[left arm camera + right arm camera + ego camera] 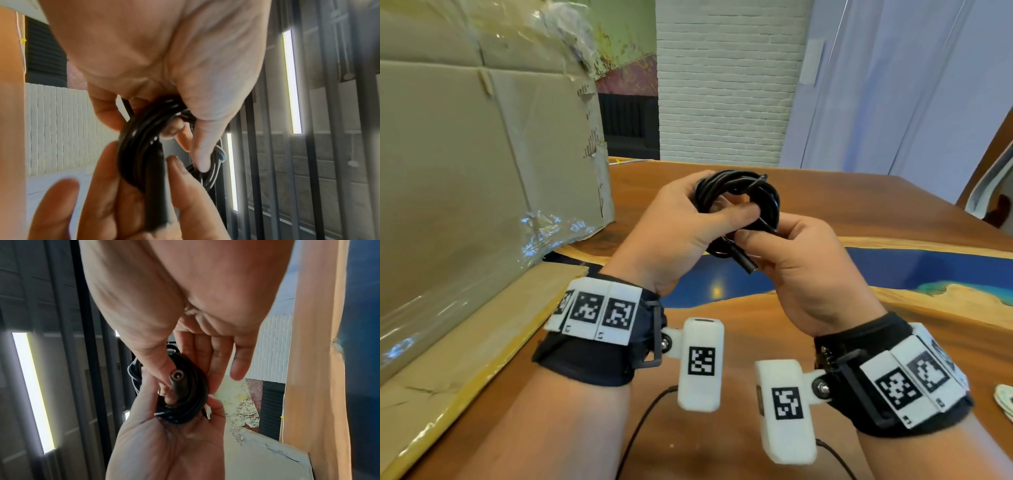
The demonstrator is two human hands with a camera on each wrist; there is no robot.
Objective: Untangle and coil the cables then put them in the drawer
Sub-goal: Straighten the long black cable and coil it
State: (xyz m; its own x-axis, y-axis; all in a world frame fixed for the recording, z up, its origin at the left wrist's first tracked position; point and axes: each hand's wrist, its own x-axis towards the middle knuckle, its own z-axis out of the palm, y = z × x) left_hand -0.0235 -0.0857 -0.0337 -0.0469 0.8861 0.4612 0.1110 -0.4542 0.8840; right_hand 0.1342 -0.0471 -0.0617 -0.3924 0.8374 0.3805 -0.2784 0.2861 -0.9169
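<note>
From the head view, the left hand (671, 226) grasps a black cable (739, 198) wound into a tight round coil, thumb laid across the front of the loops, fingers hidden behind. The right hand (801, 260) pinches the cable's free end, a short matte barrel plug (743, 258), just below the coil. Both are held in the air above a glossy wooden table (893, 205) with a blue resin inlay. A large cardboard box (465, 171), partly covered in crinkled clear tape, stands at the left. A pale coil (1005, 402) lies cut off at the right edge. Thin black leads trail from the wrist cameras.

From the left wrist, the cable (139, 154) appears as smooth, shiny strands bunched thickly; the left hand (164, 56) curls round them, and the right hand's fingers (185, 178) press from below, blurred. Thin lighter strands show at the coil's far side, hard to make out.

From the right wrist, only here is the plug (176, 374) seen end-on, a round metal-rimmed socket under the right hand's (174, 296) thumb. The left hand (168, 443) cups the coil (189, 405) from beneath. The box (267, 456) corner is cut off.
</note>
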